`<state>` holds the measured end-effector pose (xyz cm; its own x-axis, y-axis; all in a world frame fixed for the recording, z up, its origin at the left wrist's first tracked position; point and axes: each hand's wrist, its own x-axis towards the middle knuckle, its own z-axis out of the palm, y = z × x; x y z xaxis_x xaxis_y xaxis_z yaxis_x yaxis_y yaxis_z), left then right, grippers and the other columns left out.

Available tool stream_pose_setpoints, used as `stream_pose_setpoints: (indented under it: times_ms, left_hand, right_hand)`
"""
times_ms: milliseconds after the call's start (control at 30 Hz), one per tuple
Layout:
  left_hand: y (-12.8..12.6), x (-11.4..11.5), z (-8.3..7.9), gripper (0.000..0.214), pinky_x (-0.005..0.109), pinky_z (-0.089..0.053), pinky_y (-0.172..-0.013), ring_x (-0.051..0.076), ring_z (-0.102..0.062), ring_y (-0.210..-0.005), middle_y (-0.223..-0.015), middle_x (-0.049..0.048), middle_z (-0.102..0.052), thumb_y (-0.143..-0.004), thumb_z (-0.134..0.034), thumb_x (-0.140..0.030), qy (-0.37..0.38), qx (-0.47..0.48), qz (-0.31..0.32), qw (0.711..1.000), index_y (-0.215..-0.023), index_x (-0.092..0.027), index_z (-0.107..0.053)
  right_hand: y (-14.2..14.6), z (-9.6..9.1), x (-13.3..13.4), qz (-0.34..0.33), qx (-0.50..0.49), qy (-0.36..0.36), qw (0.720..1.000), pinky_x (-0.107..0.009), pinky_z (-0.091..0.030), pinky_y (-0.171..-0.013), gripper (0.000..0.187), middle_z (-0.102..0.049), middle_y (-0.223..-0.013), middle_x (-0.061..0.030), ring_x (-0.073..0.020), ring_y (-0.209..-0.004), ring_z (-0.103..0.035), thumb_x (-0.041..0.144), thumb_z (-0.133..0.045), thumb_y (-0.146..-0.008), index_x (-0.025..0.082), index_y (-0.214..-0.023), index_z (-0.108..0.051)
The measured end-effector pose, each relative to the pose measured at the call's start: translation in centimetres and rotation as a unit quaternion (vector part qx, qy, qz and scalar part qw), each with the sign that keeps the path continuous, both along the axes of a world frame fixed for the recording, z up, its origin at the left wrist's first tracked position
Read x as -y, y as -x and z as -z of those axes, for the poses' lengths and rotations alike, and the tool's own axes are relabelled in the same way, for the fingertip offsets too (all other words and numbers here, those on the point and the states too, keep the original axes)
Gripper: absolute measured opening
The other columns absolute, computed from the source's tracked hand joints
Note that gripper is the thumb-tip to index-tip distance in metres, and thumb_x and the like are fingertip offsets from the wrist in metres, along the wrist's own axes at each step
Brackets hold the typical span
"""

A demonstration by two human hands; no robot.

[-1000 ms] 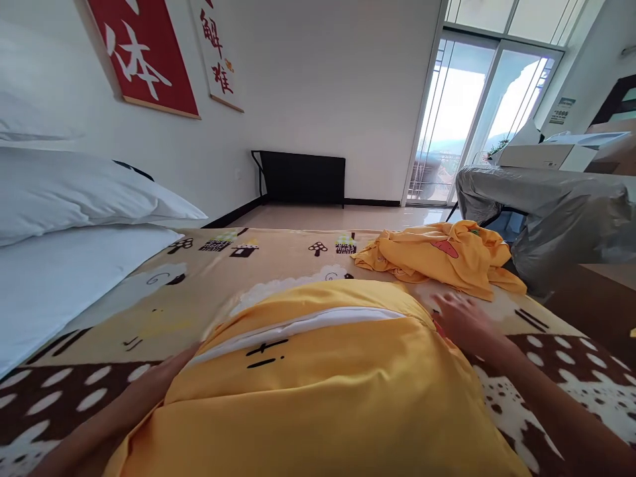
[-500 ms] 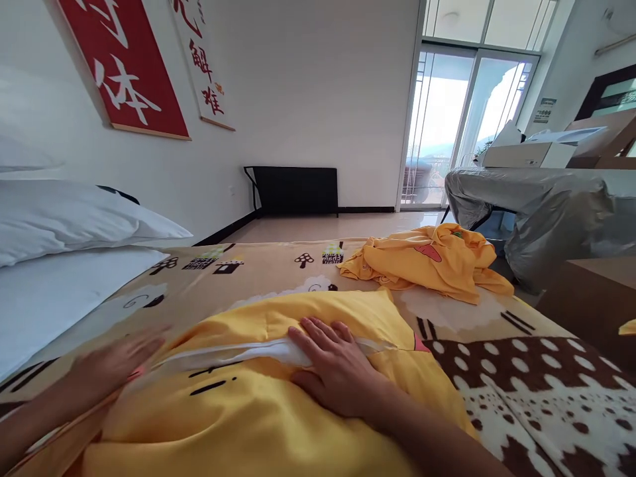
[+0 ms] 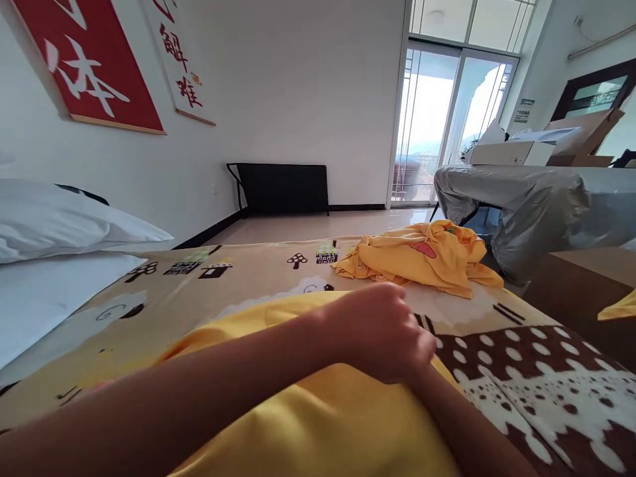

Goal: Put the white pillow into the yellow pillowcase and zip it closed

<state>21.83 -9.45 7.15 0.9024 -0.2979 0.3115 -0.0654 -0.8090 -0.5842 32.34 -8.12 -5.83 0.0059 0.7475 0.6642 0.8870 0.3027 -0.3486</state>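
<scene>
The plump yellow fabric-covered pillow (image 3: 298,424), soft, light and best gripped at its edge, is lain across the patterned bed blanket (image 3: 521,371) at lower centre, where both hands (image 3: 382,331) meet, curled, grip unclear.

I count two of my own hands, crossed at the near right corner of the cushion: my left hand (image 3: 382,331) lies on top, and my right hand is hidden beneath it, only its forearm showing. One pillow in a yellow cover (image 3: 308,424) lies under my arms. One loose yellow pillowcase (image 3: 422,258) sits crumpled farther along the one patterned blanket (image 3: 536,377). Two white pillows (image 3: 59,218) are stacked at the left. Two wall hangings: one red banner (image 3: 84,66) and one white scroll (image 3: 179,66). Two open cardboard boxes (image 3: 517,149) rest on one furniture piece wrapped in grey plastic (image 3: 527,205).
</scene>
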Motion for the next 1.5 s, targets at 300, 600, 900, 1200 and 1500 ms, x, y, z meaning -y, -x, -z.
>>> stream_pose_setpoints:
  times_ms: [300,600,900,1200,1500]
  left_hand:
    - [0.9,-1.7,11.8,0.032,0.030,-0.028,-0.044,0.011,-0.032,-0.038,-0.039,-0.0020,-0.038,-0.077,-0.044,-0.025,0.128,0.199,0.093,0.967,-0.046,-0.019,-0.044]
    - [2.2,-1.4,13.0,0.033,0.028,-0.024,-0.042,0.010,-0.027,-0.039,-0.039,-0.0027,-0.033,-0.077,-0.051,-0.024,0.100,0.243,0.135,0.956,-0.045,-0.018,-0.045]
    - [2.2,-1.4,13.4,0.034,0.028,-0.025,-0.044,0.011,-0.026,-0.042,-0.040,-0.0022,-0.033,-0.076,-0.051,-0.023,0.132,0.250,0.146,0.948,-0.043,-0.018,-0.043]
    - [2.7,-1.9,12.3,0.028,0.028,-0.026,-0.043,0.010,-0.026,-0.041,-0.041,-0.0024,-0.036,-0.073,-0.049,-0.015,0.157,0.298,0.034,0.941,-0.045,-0.018,-0.043]
    - [3.9,-2.6,10.2,0.020,0.032,-0.053,-0.067,0.019,-0.062,-0.072,-0.076,0.0068,-0.066,-0.082,-0.040,-0.013,0.272,0.176,-0.206,0.923,-0.084,-0.013,-0.060]
  right_hand:
    - [1.0,2.0,-1.2,-0.153,0.048,0.161,0.974,-0.031,-0.045,-0.059,0.019,-0.066,-0.064,0.0016,-0.0182,-0.064,-0.063,0.018,-0.058,-0.078,0.034,-0.083,-0.067]
    - [2.1,-0.5,-1.9,-0.122,0.150,0.219,0.956,-0.026,-0.035,-0.058,0.020,-0.068,-0.077,-0.0004,-0.0160,-0.068,-0.060,0.018,-0.053,-0.079,0.026,-0.096,-0.060]
    - [3.5,-4.6,-3.5,-0.037,0.257,0.273,0.926,-0.028,-0.027,-0.055,0.021,-0.069,-0.085,-0.0075,-0.0210,-0.073,-0.061,0.025,-0.050,-0.072,0.018,-0.090,-0.059]
    - [-0.1,-3.2,-3.0,0.059,0.143,0.259,0.953,-0.027,-0.027,-0.059,0.031,-0.066,-0.099,-0.0041,-0.0195,-0.083,-0.061,0.017,-0.049,-0.071,0.023,-0.101,-0.056]
    - [-0.8,-4.6,-2.0,0.080,0.167,0.272,0.944,-0.027,-0.029,-0.057,0.013,-0.066,-0.084,-0.0068,-0.0195,-0.076,-0.061,0.015,-0.048,-0.079,0.021,-0.082,-0.059]
